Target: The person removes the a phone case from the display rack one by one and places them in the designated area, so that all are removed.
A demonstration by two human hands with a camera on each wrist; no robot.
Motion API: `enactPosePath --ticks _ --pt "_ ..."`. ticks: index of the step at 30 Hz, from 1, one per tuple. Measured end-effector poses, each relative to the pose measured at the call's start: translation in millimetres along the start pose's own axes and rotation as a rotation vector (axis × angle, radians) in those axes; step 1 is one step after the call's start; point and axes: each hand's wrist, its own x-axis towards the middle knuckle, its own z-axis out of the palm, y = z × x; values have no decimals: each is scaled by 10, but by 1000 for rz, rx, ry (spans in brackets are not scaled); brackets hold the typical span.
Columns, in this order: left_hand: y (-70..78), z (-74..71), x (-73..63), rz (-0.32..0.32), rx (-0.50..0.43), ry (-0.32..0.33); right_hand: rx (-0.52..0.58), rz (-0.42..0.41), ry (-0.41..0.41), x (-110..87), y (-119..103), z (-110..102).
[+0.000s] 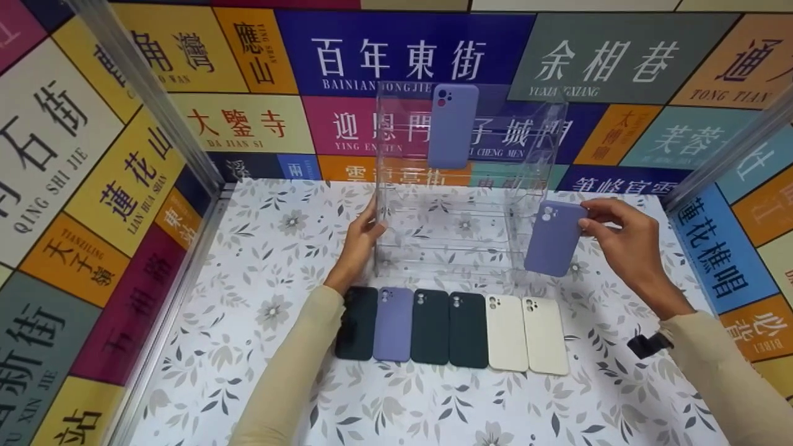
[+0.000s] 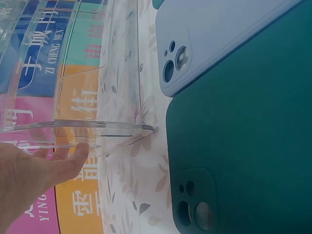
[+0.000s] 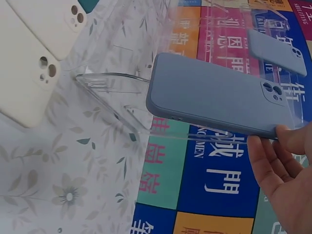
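My right hand [image 1: 629,241] pinches a purple phone case [image 1: 556,238] by its edge near the camera cutouts, thumb on one side and fingers on the other. The case is held tilted beside the right end of a clear acrylic tiered rack [image 2: 102,126]. At the rack's left side, my left hand [image 1: 358,244] holds the side wall, the fingers partly seen through the plastic in the left wrist view. Another purple phone case [image 1: 454,127] stands upright at the left-middle of the rack's top tier.
A row of phone cases lies in front of the rack: a black case [image 1: 356,323], a purple one [image 1: 393,324], two dark green ones [image 1: 430,328] and two cream ones [image 1: 508,332]. Flower-patterned cloth [image 1: 248,260] covers the table. Coloured sign panels [image 1: 403,43] rise behind.
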Motion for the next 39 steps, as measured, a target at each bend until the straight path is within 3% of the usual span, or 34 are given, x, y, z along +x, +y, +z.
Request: enactPosePath --ticks 18,24,39 --pt "-1 14 7 -13 3 1 6 74 -66 -428 400 -60" --pt "0 27 13 -1 -9 -7 -15 143 -99 -569 550 -132" --pt "-7 -9 5 -6 9 -6 -62 263 -274 -830 860 -286"
